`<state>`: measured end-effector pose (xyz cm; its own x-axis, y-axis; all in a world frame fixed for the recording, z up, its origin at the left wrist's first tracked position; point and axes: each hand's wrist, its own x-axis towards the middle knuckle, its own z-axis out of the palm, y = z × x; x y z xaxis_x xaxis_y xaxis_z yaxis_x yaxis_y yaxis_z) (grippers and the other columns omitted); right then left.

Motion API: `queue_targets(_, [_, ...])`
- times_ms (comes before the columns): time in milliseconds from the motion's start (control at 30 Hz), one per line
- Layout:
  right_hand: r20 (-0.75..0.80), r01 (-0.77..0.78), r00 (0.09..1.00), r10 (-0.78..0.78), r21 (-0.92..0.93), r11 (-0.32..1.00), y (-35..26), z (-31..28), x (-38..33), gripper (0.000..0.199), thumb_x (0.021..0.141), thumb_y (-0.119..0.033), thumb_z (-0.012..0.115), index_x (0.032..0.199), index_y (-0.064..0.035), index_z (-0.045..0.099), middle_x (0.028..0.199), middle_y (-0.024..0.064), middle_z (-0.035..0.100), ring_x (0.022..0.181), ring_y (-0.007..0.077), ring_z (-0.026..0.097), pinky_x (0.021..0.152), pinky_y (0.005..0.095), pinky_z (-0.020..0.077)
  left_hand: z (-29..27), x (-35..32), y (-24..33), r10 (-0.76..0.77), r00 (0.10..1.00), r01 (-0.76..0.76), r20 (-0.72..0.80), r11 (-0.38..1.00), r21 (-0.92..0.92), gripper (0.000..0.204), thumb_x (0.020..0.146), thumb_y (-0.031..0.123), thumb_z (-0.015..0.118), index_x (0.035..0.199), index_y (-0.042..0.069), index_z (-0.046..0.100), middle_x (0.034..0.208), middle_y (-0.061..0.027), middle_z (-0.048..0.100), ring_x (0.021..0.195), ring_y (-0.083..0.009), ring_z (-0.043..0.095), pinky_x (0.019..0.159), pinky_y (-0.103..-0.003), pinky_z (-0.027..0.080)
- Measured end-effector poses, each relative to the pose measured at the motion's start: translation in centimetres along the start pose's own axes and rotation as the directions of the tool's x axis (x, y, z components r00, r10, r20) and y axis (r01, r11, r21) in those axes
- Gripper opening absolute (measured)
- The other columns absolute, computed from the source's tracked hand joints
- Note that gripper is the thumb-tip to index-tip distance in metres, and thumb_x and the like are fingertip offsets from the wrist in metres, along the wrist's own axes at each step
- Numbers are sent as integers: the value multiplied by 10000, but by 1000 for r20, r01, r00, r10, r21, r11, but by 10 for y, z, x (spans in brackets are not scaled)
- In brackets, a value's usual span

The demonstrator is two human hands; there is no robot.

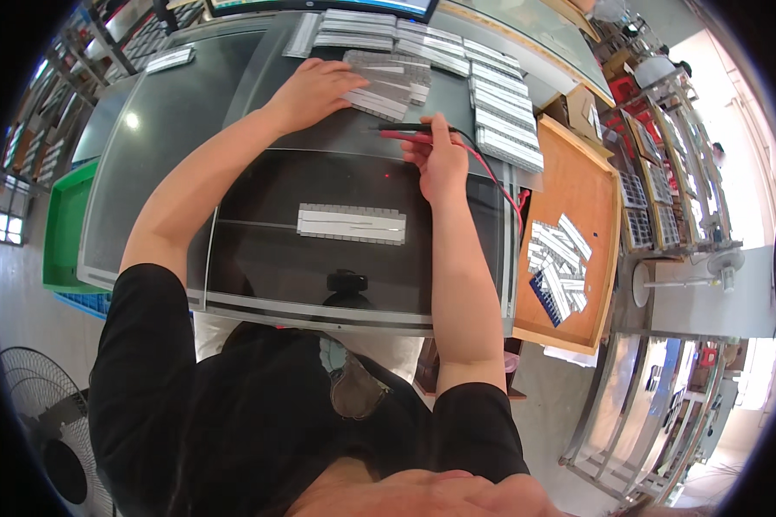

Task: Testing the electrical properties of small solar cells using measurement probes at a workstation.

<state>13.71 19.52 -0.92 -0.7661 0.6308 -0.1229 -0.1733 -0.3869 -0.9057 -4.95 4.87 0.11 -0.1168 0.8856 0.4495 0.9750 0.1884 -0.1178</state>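
Note:
My left hand point(323, 89) reaches to the left edge of a loose pile of grey and white strip panels point(388, 82), its fingers stretched out and touching them. Whether it grips one is hard to see. Two test probes point(409, 133), one black and one red, are held together in my right hand point(442, 159), their tips pointing left. Below and between my forearms, a single white strip panel point(352, 225) with notched edges lies on the dark glass plate point(276, 185).
Stacks of similar panels point(502, 108) line the table's back and right. A wooden tray point(569, 332) at the right holds scattered white strips. The red probe cable point(494, 179) hangs over the right edge. A green bin point(65, 228) stands left, a fan point(47, 414) lower left.

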Motion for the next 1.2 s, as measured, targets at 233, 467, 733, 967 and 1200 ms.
queue_targets(233, [-57,-5,998,4,-22,1000,1,-9,-2,275,863,-304,490,908,-33,514,677,74,555,551,164,583,446,243,470,1,3,13,54,998,-53,-29,998,32,386,766,216,571,1138,154,487,1127,31,525,1100,-149,433,920,-332,305])
queue_targets(467, [-69,1,998,0,8,1000,1,-4,1,303,879,-311,463,925,-13,494,701,80,523,539,179,577,426,249,468,-13,-26,25,-7,1000,5,-10,991,-134,364,772,199,575,1124,149,495,1080,3,546,1048,-162,464,911,-337,300])
queue_targets(733, [-97,60,993,-72,-121,991,-5,5,-4,307,885,-322,450,899,-18,494,683,75,519,504,169,563,424,244,464,-21,-63,41,-101,995,98,12,925,-367,406,786,248,573,1161,127,476,1067,-62,543,1089,-204,443,927,-370,280])
queue_targets(967, [18,95,995,-94,-235,967,-2,9,-9,301,888,-314,451,941,-18,475,737,78,511,553,163,579,457,237,478,-21,-68,40,-132,991,132,28,912,-388,414,770,208,592,1159,120,480,1079,-75,540,1104,-218,437,931,-369,281])
queue_targets(1200, [42,99,995,-91,-244,965,0,6,-6,313,888,-317,449,956,-12,468,773,92,506,573,169,585,478,241,491,-17,-68,40,-138,990,135,21,909,-394,419,766,202,596,1161,124,481,1067,-89,543,1096,-218,444,928,-366,286])
